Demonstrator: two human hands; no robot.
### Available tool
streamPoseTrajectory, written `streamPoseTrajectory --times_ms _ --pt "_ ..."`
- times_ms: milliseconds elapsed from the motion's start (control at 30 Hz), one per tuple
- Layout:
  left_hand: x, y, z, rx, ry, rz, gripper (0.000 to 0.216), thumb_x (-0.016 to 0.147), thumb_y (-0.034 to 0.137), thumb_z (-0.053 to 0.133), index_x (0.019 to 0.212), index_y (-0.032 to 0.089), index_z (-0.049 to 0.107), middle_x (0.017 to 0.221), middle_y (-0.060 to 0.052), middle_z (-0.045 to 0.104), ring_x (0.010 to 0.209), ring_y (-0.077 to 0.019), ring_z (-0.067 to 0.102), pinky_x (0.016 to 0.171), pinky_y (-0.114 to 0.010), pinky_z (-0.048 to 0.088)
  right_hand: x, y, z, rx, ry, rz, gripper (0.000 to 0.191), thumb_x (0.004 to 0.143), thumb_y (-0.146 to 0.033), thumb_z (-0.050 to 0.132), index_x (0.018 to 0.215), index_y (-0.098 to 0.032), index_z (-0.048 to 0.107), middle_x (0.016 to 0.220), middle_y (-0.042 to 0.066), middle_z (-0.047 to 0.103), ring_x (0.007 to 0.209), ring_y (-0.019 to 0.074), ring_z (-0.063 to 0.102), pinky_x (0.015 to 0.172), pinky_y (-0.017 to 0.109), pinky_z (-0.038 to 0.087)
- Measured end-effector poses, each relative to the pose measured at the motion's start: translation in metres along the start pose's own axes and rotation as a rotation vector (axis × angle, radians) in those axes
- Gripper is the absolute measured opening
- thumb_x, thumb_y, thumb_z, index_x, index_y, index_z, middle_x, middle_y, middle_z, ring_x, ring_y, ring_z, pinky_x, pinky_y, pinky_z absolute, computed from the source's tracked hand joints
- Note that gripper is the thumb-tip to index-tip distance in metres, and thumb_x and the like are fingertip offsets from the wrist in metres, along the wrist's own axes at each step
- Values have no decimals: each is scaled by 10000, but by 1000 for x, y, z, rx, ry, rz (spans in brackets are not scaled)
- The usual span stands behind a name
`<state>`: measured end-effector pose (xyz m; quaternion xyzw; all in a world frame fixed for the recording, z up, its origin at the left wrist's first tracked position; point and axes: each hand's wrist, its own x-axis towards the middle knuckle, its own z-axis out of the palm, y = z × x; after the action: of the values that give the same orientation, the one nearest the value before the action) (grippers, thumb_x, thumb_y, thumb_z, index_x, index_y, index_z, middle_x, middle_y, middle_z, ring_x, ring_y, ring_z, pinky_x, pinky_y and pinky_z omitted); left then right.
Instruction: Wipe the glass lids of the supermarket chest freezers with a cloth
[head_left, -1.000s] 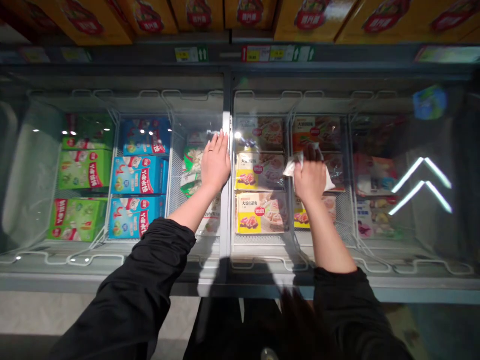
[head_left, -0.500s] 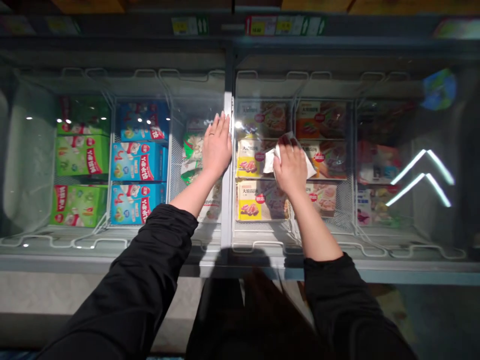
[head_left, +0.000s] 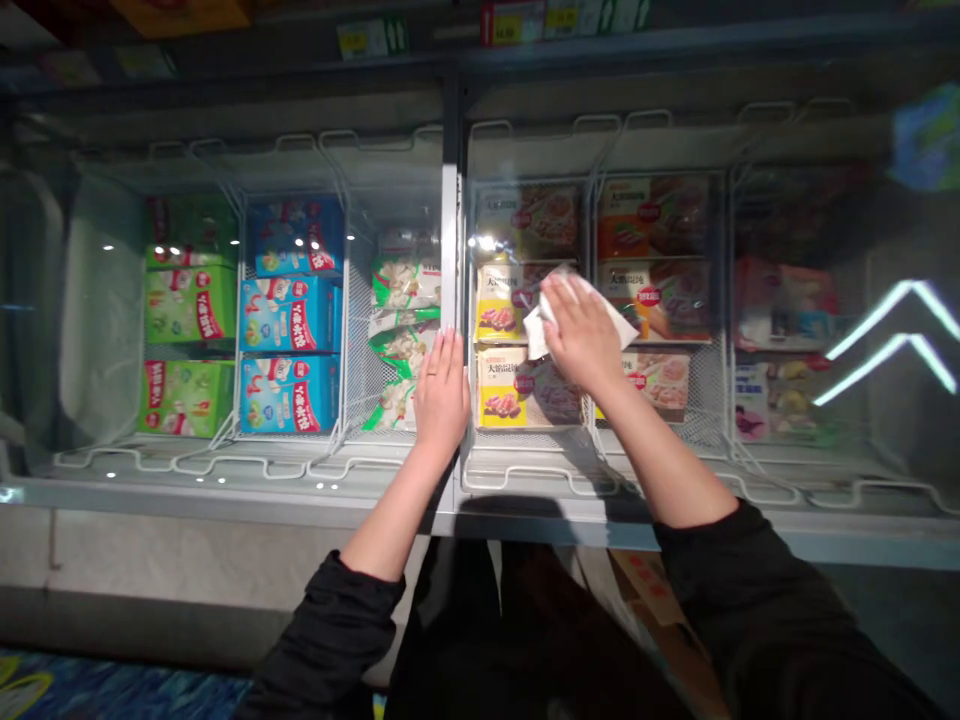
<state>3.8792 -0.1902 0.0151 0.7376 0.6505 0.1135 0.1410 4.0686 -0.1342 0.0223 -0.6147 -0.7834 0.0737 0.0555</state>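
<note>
My left hand [head_left: 442,395] lies flat with fingers stretched out on the glass lid of a chest freezer, beside the grey frame bar [head_left: 450,250] between two lids. My right hand [head_left: 581,335] presses a white cloth [head_left: 541,318] against the right glass lid [head_left: 660,150], fingers laid over it. Under that lid are yellow frozen-food boxes [head_left: 517,390]. Bags of dumplings [head_left: 401,290] lie below the left lid near my left hand.
Wire baskets hold blue boxes [head_left: 289,315] and green boxes [head_left: 191,305] at the left, and orange boxes [head_left: 652,215] at the right. Price tags [head_left: 517,25] line the shelf edge above. The freezer's front rim [head_left: 225,495] runs along the bottom. Light reflections [head_left: 892,340] streak the right glass.
My left hand slid down the glass toward the front rim. My right hand moved the cloth leftward across the right lid. The view tilted down.
</note>
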Motion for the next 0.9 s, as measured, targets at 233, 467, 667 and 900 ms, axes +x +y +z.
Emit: streamPoseTrajectory --times_ms 233,467,667,900 --pt "-11 5 5 -8 -38 -40 464 845 211 171 1301 160 103 1333 44 33 1212 -120 -1 1058 -302 86 -64 -43 15 13 -84 -55 471 825 -239 263 1286 -204 169 1342 -46 127 1227 150 44 1013 362 86" --pt "-15 3 6 -12 14 -13 428 857 222 167 1282 172 148 1337 57 75 1214 -89 -6 1061 -264 65 -28 -25 8 45 -98 -233 487 819 -258 297 1283 -241 151 1339 -66 138 1224 119 65 1013 345 86" --pt "-18 2 13 -45 39 2 424 858 194 176 1274 123 141 1341 32 74 1218 -103 -15 1045 -306 49 -78 -39 17 20 -35 -9 489 828 -243 242 1295 -159 124 1350 -1 92 1228 169 21 994 406 91" --pt "-23 3 16 -10 81 22 425 855 188 157 1267 85 144 1340 29 95 1218 -91 -5 1029 -301 52 -135 -104 24 76 -192 -226 424 831 -282 206 1254 -271 210 1325 -111 153 1225 117 54 1003 386 119"
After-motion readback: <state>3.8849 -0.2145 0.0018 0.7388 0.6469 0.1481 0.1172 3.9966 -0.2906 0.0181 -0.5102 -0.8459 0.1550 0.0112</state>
